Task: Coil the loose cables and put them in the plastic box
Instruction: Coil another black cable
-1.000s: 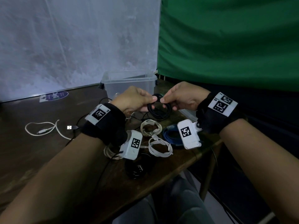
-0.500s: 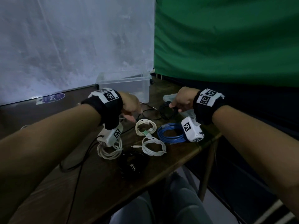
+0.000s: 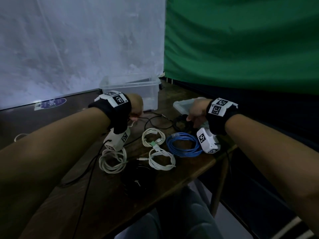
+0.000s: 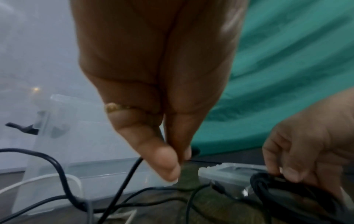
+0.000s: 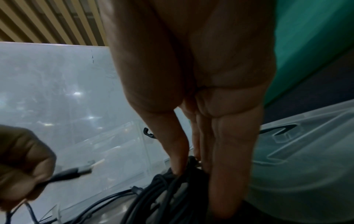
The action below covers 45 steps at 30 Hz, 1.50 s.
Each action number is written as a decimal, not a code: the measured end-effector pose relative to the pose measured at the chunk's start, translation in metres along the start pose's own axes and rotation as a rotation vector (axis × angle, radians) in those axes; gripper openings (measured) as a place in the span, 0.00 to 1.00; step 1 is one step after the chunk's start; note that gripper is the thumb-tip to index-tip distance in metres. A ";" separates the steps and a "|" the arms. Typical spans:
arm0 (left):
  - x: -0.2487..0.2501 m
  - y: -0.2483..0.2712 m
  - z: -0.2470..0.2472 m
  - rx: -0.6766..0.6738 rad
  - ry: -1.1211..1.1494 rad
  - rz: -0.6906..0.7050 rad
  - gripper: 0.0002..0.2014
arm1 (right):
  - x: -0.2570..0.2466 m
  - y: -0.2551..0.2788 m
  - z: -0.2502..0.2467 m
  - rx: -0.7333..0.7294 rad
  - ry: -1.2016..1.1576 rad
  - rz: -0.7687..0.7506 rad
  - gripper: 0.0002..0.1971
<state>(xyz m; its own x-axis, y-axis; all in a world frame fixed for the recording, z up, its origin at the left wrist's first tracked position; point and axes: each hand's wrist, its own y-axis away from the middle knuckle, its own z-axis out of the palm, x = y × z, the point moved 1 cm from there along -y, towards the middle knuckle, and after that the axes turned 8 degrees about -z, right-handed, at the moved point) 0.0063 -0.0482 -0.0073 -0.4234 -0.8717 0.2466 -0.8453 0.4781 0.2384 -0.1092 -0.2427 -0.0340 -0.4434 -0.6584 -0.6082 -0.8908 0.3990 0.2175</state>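
Both hands worked low over the table [image 3: 89,200] as I watched remotely. My left hand [image 3: 136,107] pinched a loose black cable [image 4: 122,186] between thumb and fingertips, its plug end protruding from the closed fingers in the right wrist view. My right hand [image 3: 198,110] gripped a coiled black cable [image 3: 181,122], thumb and fingers curled over the top of the bundle, which sat at or just above the tabletop; I could not tell which. Behind the left hand stood the clear plastic box [image 3: 138,87], open-topped, its contents indistinct to me. A clear lid [image 3: 183,105] lay flat beside the right hand. Nearer to me, four coiled cables rested on the table outside the box: a blue coil [image 3: 183,145] just beside the right wrist camera, two small white coils [image 3: 152,137] [image 3: 161,160] in the middle, and a larger white coil [image 3: 112,161] under the left wrist camera. A dark coil [image 3: 136,180] lay near the table's front edge.
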 end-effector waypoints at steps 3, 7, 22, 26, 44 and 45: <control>0.001 0.003 -0.015 0.052 0.225 0.090 0.09 | -0.011 0.005 -0.001 0.007 0.047 0.026 0.15; 0.001 0.016 -0.031 0.091 0.413 0.211 0.08 | -0.038 0.006 -0.002 0.139 0.054 -0.195 0.13; -0.031 0.023 -0.028 0.289 0.343 0.248 0.09 | -0.112 0.051 -0.016 0.361 -0.712 -0.629 0.11; -0.043 0.015 -0.021 0.282 0.420 0.178 0.11 | -0.109 0.066 -0.041 0.462 -1.069 -0.605 0.08; -0.019 0.041 -0.068 0.571 0.827 0.551 0.08 | -0.081 0.039 0.000 0.271 -0.625 -0.394 0.11; -0.019 0.040 -0.064 0.543 0.833 0.536 0.08 | -0.083 0.038 0.002 0.269 -0.636 -0.407 0.10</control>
<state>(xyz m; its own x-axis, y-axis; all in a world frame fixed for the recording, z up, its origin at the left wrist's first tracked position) 0.0011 -0.0056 0.0574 -0.5968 -0.1284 0.7921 -0.7357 0.4816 -0.4762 -0.1059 -0.1718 0.0230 0.1247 -0.3279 -0.9364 -0.8802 0.3990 -0.2569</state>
